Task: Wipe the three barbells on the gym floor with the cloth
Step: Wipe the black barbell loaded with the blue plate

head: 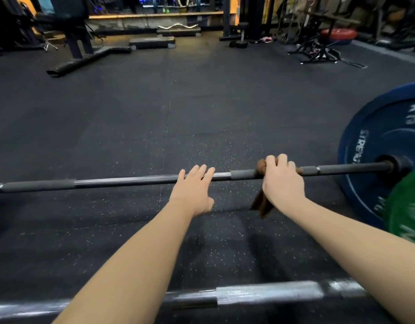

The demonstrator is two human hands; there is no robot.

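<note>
Near barbell (267, 293) untouched; right hand (282, 181) grips cloth (260, 204) round far barbell (131, 180).

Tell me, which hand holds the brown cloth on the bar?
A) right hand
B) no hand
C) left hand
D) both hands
A: the right hand curls its fingers round the brown cloth on the barbell; the left hand rests flat on the barbell, holding no cloth.

The far barbell (131, 181) (plate (375, 141) on its right end) lies behind the near barbell (267, 293).
</note>
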